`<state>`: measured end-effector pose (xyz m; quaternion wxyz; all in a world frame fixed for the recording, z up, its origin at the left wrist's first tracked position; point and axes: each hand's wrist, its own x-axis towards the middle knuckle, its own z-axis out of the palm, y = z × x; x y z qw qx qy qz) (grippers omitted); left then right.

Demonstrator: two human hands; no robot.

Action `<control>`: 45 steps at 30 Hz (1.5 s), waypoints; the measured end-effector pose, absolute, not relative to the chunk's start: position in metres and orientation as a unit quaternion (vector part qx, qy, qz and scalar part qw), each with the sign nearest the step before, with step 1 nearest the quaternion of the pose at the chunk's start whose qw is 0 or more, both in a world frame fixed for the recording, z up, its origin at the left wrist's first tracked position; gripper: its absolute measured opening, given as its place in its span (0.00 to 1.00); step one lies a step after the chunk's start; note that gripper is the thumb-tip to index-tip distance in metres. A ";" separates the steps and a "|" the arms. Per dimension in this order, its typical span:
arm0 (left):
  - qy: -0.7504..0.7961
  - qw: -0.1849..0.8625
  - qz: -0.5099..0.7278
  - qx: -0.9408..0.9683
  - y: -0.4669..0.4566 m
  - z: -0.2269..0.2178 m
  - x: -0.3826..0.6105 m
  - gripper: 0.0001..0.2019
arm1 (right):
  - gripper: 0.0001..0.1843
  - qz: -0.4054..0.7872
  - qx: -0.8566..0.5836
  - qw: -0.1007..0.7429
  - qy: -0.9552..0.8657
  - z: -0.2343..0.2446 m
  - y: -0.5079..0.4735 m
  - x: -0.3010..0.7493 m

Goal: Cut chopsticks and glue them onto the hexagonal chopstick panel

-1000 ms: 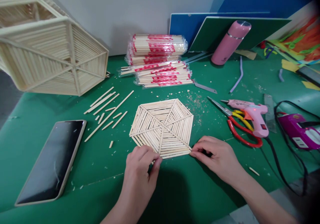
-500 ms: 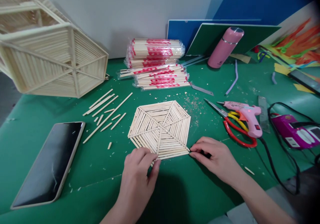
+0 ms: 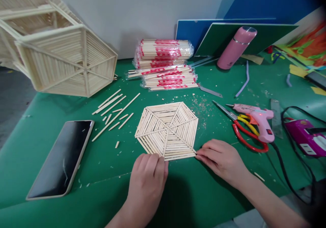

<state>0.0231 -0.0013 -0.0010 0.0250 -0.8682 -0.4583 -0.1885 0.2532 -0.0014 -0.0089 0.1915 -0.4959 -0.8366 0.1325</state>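
Presumably to steady it, the left hand [image 3: 148, 183] curls closed on the near edge of the hexagonal stick panel [image 3: 166, 128], flat on the bench [image 3: 102, 195], while the right hand [image 3: 224, 160] pinches its near-right corner.

Locate stick panel [image 3: 175, 126] at centre of table [image 3: 107, 190]; find left hand [image 3: 147, 183] at its near edge, right hand [image 3: 222, 158] at its near right corner; note loose sticks [image 3: 116, 117] left of it, with phone [image 3: 61, 160] farther left and nearer; see stick structure [image 3: 68, 61] at far left, behind phone; find wrapped sticks [image 3: 165, 53] behind panel; note scissors [image 3: 231, 115] right of panel, glue gun [image 3: 265, 121] just beside them, socket block [image 3: 303, 138] at far right; see flask [image 3: 235, 49] behind glue gun, in front of boards [image 3: 267, 37].
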 end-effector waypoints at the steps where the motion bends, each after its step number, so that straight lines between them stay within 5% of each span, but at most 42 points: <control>1: -0.452 0.033 -0.188 -0.872 -0.001 0.000 0.023 0.08 | 0.10 0.131 -0.495 0.192 -0.837 -0.010 -0.001 0.253; 45: -0.472 0.002 -0.225 -0.852 -0.003 -0.006 0.021 0.03 | 0.05 0.184 -0.505 0.251 -0.805 -0.011 -0.006 0.252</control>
